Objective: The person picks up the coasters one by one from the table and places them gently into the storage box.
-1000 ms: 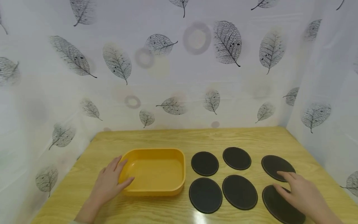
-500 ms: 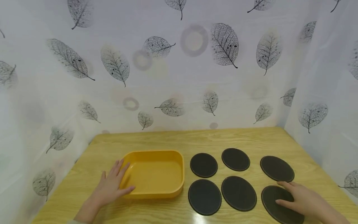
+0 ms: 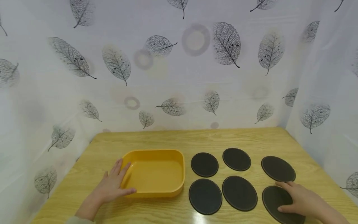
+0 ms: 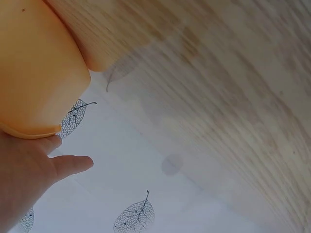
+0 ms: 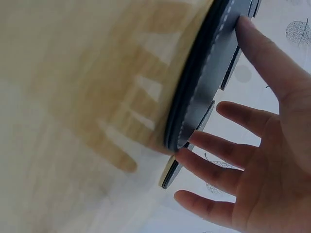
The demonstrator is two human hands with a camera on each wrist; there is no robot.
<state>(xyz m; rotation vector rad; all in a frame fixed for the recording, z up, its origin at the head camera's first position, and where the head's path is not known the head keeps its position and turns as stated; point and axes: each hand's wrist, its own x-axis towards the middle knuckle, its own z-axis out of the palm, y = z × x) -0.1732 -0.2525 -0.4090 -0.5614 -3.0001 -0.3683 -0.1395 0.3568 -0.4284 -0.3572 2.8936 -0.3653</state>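
In the head view, my left hand (image 3: 112, 183) lies at the left side of a yellow plastic basin (image 3: 156, 195), fingers over its rim and thumb stretched along the front. The left wrist view shows that hand (image 4: 24, 174) against the rim of the basin (image 4: 39, 63). My right hand (image 3: 303, 200) is over the near right black stitched coaster (image 3: 274, 199), partly covering it. From the right wrist, the thumb touches the top face of this coaster (image 5: 214, 73), and the fingers spread loosely around its edge.
Further black coasters lie flat on the wooden table (image 3: 167, 140): two in the left column (image 3: 204, 165), two in the middle column (image 3: 239, 193), and one at the far right (image 3: 278, 168). A leaf-printed white curtain (image 3: 179, 77) encloses the back and sides.
My right hand has drawn back from between the two right-hand coasters to the near one, its thumb now lower over it. The left hand has shifted slightly at the basin's side.
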